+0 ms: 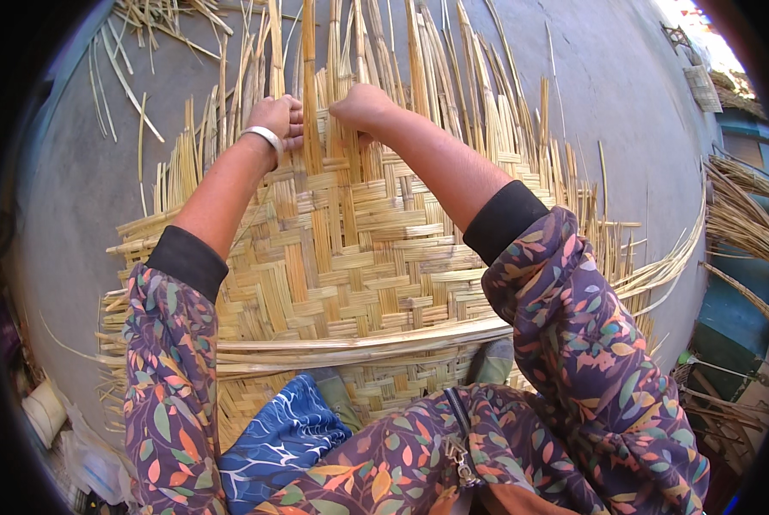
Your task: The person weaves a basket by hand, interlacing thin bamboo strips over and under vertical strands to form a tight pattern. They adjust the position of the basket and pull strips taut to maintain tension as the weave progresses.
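Observation:
A large mat (350, 275) of pale split-reed strips lies before me, woven in a stepped twill. Its loose strip ends fan out beyond the far edge. My left hand (277, 122), a white bangle at its wrist, is at that far edge. Its fingers curl beside an upright, wider reed strip (311, 77); what they hold is hidden. Just right of that strip, my right hand (366, 109) is closed in a fist around a reed strip (347, 184) that runs down over the weave. The fingertips of the right hand are mostly out of sight.
A bundle of long strips (402, 339) crosses the mat's near part, close to my shoes (493, 360). Loose strips (127, 73) lie on the grey floor at far left. Reed bundles (741, 206) lie at right. A clear plastic bag (97, 463) sits at lower left.

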The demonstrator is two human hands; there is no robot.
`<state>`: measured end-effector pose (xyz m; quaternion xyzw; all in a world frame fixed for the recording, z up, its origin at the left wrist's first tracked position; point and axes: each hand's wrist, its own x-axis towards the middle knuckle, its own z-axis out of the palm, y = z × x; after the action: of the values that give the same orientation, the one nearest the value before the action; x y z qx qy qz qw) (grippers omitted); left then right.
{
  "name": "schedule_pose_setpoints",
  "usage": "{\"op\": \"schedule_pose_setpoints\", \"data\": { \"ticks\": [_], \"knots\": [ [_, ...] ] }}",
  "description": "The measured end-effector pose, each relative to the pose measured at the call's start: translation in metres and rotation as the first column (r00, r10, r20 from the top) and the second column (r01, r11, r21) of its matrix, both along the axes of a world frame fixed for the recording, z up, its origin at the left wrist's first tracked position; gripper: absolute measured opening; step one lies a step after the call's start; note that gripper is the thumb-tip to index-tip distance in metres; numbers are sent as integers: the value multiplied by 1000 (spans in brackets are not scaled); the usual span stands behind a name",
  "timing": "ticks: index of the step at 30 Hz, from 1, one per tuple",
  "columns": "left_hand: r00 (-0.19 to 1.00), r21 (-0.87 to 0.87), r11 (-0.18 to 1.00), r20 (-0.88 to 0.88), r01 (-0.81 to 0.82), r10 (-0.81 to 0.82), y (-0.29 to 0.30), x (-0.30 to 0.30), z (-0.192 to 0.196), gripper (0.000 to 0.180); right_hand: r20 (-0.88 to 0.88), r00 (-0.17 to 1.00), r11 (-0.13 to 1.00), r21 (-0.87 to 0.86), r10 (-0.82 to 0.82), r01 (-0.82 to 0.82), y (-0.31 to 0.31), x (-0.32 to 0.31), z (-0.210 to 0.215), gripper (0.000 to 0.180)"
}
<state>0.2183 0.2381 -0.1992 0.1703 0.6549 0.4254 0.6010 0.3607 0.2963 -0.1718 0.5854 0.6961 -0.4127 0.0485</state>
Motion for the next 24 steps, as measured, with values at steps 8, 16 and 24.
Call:
{"op": "schedule_pose_setpoints", "data": {
  "ticks": [8,16,24],
  "knots": [
    [954,-78,953,-49,293,-297,11,12,20,25,-182,957,965,-178,-224,192,5,16,-12,28],
    [916,27,919,-100,394,-390,17,3,-2,17,-259,954,988,-85,-149,131,3,22,-13,39],
    [902,195,881,-130,431,-412,3,1,2,12,-453,888,996,-68,-79,55,-7,31,-9,43]
  ]
}}
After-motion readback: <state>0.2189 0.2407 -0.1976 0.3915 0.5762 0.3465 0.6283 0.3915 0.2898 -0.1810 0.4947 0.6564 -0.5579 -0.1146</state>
